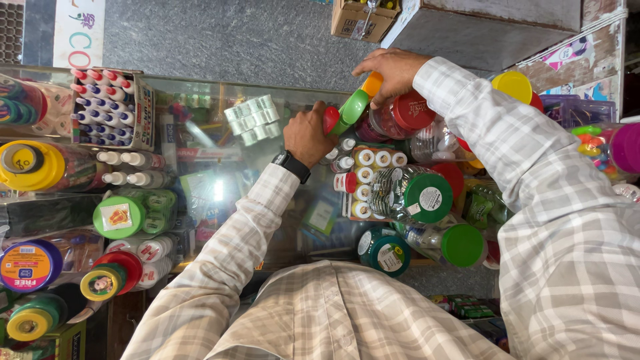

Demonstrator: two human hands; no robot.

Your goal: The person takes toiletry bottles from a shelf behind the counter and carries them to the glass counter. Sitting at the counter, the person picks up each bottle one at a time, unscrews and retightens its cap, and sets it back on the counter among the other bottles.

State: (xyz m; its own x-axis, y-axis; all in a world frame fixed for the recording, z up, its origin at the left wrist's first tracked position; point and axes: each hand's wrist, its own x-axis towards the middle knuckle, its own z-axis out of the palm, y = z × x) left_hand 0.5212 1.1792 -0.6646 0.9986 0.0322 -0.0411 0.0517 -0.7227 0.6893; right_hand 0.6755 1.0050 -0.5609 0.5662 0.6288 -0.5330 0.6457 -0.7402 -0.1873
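My left hand [308, 135], with a black watch on the wrist, grips the red end of a stack of coloured plastic pieces [351, 108] (red, green, orange) held above a glass counter [220, 150]. My right hand [392, 69] closes on the orange far end of the same stack, just over a clear jar with a red lid [408, 112]. Both sleeves are pale checked cloth. Below the hands stands a box of small white bottles [367, 175].
Clear jars with green lids [427, 197] crowd the counter's right side. On the left are a box of red-capped markers [110, 107], glue bottles [130, 168] and jars with yellow, green and red lids. A yellow lid [512, 85] and a cardboard box [362, 19] lie beyond.
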